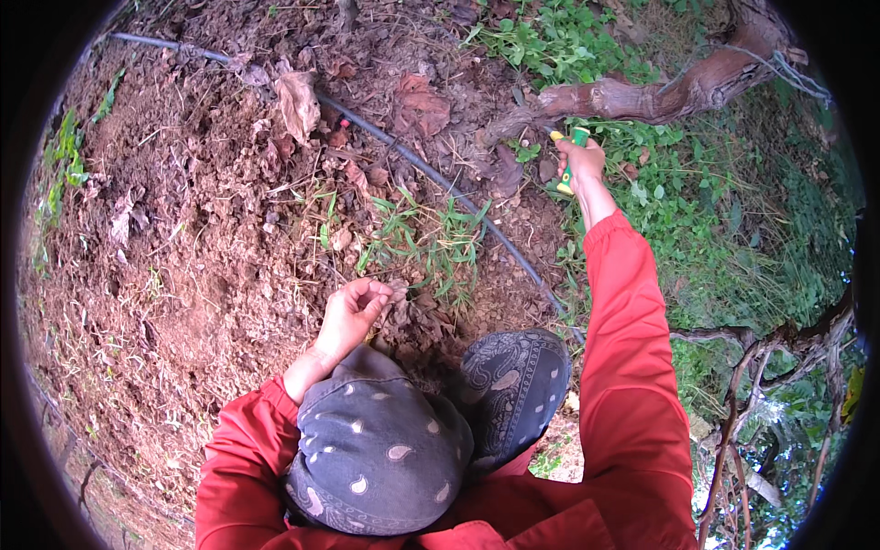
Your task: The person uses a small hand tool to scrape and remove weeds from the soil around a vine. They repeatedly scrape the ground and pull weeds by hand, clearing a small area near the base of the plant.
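Observation:
My right hand (pixel 583 159) reaches far forward, closed around the green and yellow handle of a hand tool (pixel 565 180). A short grey metal part shows beyond the tool's yellow collar, close to the base of a woody vine trunk (pixel 605 100); its working end is hidden. My left hand (pixel 352 313) is low over the soil, just ahead of my knee, with thumb and fingertips pinched together. Dry, crumpled leaves (pixel 399 302) are at those fingertips, and whether one is held is unclear. Just ahead of this hand grows a tuft of green grass (pixel 440 234).
A dark irrigation hose (pixel 440 177) crosses the ground diagonally between my hands. Loose brown soil (pixel 192 275) spreads left, with large dry leaves (pixel 298 103) ahead. Low green weeds (pixel 687 185) cover the right side. Bare branches (pixel 746 378) hang near my right arm. My patterned trouser knees (pixel 385 447) are below.

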